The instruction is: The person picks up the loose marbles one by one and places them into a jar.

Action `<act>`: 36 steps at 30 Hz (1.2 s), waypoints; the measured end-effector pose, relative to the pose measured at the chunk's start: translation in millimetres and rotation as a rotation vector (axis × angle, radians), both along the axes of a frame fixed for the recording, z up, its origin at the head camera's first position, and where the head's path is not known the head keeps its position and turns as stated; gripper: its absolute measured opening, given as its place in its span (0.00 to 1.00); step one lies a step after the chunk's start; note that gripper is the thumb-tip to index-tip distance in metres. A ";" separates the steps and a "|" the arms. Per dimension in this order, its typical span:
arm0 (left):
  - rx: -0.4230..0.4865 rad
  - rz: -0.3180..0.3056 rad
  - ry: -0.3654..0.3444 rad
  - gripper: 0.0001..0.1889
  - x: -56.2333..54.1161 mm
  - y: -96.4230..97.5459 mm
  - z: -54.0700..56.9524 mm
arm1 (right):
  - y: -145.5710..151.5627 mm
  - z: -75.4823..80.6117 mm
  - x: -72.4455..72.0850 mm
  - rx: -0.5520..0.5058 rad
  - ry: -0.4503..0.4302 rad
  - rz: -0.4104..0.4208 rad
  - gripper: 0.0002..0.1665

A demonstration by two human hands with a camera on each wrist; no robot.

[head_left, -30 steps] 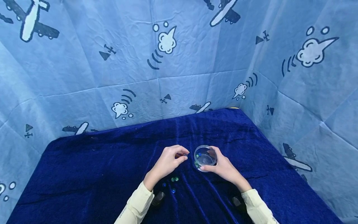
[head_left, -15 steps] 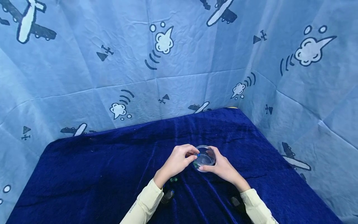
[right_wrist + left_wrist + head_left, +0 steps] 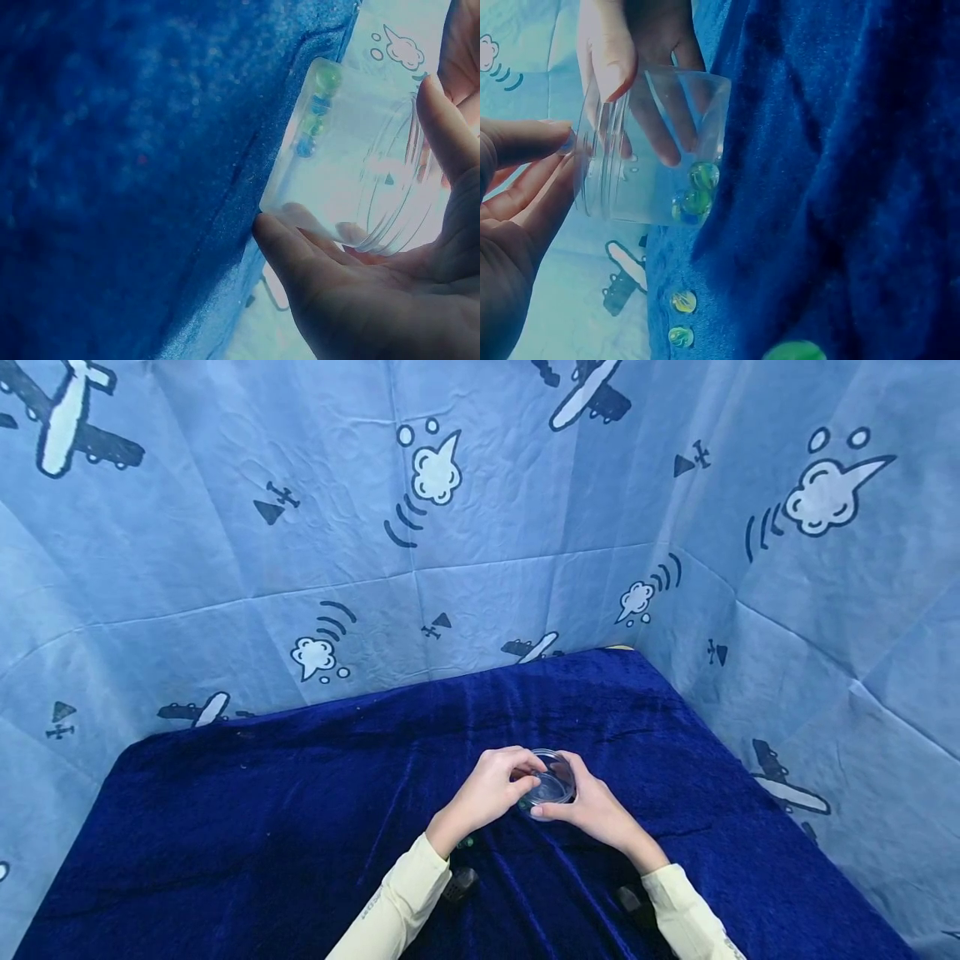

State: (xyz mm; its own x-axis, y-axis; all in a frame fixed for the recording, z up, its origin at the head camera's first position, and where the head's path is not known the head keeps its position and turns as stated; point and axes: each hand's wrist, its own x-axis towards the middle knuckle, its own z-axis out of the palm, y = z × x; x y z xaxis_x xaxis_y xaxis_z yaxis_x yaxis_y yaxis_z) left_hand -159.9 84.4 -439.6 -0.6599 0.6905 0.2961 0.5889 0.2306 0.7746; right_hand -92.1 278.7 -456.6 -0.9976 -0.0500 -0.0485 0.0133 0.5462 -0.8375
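My right hand [image 3: 592, 797] grips a clear plastic jar [image 3: 352, 165] round its side, thumb on the near side and fingers behind. Inside, several glass marbles [image 3: 319, 112], green and blue, are gathered along the jar's bottom. At the jar's mouth is my left hand [image 3: 495, 785], its thumb and fingertips pinching a small bluish marble [image 3: 568, 142] right at the rim. The fingers partly hide that marble. Beside the jar on the cloth lie a yellowish marble [image 3: 682, 301] and a green-streaked marble [image 3: 681, 337].
Dark blue velvet cloth [image 3: 300, 827] covers the table, with folds running toward the front. A blurred green marble [image 3: 795, 351] lies close to the left wrist camera. Light blue curtains [image 3: 337, 527] printed with planes hang behind and at the right.
My left hand has moved right from beside the jar to its mouth, its forearm now covering the blue marbles on the cloth. My right hand keeps its hold on the jar.
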 end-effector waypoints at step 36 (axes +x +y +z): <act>0.019 -0.008 0.011 0.07 0.7 -1.5 -7.9 | -0.1 0.3 0.4 -0.014 0.023 0.004 0.53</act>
State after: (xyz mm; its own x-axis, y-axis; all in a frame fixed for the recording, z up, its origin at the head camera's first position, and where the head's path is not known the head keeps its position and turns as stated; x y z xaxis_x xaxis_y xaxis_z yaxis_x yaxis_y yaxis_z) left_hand -159.2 82.9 -447.5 -0.6510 0.6899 0.3167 0.5993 0.2110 0.7722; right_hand -91.7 278.6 -456.3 -0.9982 -0.0549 -0.0253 -0.0080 0.5347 -0.8450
